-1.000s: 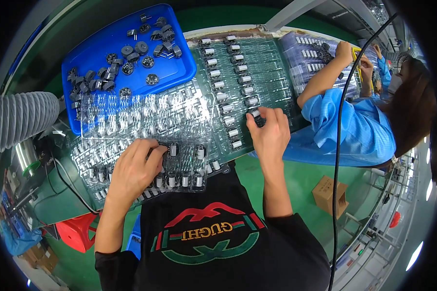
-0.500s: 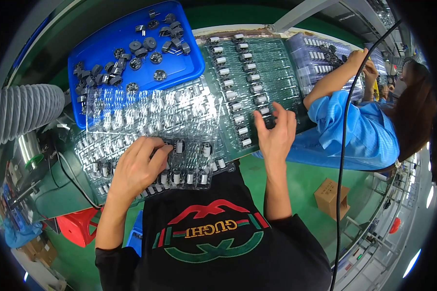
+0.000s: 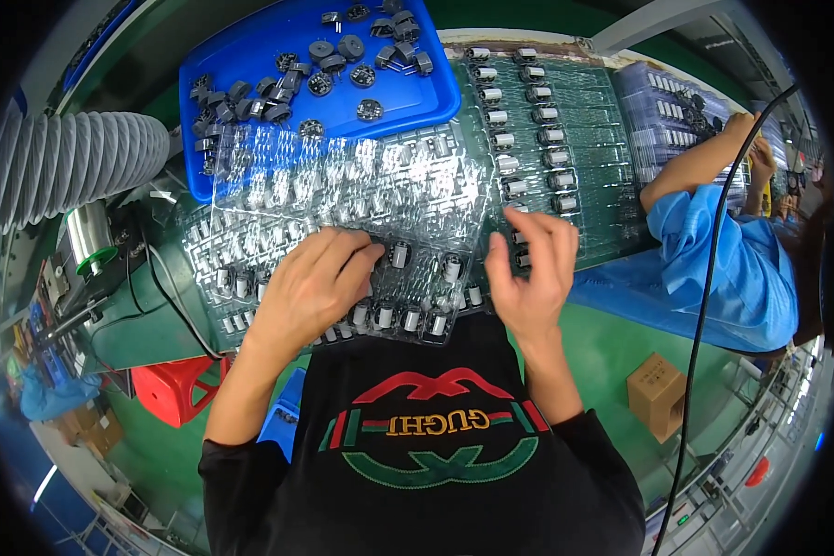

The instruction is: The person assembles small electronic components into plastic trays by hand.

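My left hand (image 3: 317, 283) rests over a clear plastic tray (image 3: 426, 306) that holds small parts with white cylinders on dark round bases. Its fingers are bent together, the tips beside one such white-cylinder part (image 3: 398, 255); what they grip, if anything, is hidden. To the right, my right hand (image 3: 537, 269) hovers with thumb and fingers apart and nothing visible between them. It covers the near end of another clear tray (image 3: 598, 139), where two columns of the same parts lie. Under and behind my left hand, more clear trays overlap.
At the back left stands a blue bin (image 3: 426, 116) of loose dark round parts. A grey ribbed hose (image 3: 93, 167) and a solder wire spool (image 3: 91, 236) are on the left. A co-worker's blue sleeve (image 3: 723, 269) is at right, behind a hanging black cable (image 3: 709, 278). A red stool (image 3: 171, 389) stands below.
The whole view has shifted, so the scene sits farther right. My right hand has moved over the near end of the right tray's columns. My left hand stays beside the same part.
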`<act>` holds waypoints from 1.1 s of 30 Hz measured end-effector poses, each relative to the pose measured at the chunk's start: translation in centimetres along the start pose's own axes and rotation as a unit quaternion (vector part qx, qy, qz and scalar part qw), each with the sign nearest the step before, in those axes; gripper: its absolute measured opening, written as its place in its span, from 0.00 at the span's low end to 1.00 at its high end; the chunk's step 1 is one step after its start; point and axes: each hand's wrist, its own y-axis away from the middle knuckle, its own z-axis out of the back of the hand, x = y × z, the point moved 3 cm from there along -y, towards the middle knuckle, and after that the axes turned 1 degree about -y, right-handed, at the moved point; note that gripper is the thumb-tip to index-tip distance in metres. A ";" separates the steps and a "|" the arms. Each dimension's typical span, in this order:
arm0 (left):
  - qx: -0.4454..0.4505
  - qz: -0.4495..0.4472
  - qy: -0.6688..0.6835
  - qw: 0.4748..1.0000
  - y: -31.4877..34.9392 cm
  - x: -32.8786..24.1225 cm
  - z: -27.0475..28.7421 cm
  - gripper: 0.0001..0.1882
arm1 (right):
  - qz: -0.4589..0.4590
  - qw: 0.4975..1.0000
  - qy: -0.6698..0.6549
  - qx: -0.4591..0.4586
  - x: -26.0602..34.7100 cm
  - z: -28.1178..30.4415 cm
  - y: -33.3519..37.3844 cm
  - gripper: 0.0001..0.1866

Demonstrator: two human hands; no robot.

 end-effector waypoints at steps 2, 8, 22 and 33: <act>0.004 0.001 0.038 0.999 -0.4 0.2 0.3 0.22 | 0.017 0.999 -0.040 0.011 1.1 -0.5 -0.1 0.18; 0.029 0.040 0.222 0.974 -2.5 0.7 2.4 0.24 | 0.025 0.965 -0.233 0.118 4.9 -0.8 -0.5 0.19; 0.063 0.106 0.376 0.918 -6.7 -4.0 -0.6 0.37 | -0.005 0.979 -0.197 0.042 2.0 1.5 1.1 0.15; 0.003 0.003 0.289 0.957 -7.6 -6.9 -1.3 0.30 | -0.113 0.989 -0.081 -0.056 -3.7 4.4 2.2 0.22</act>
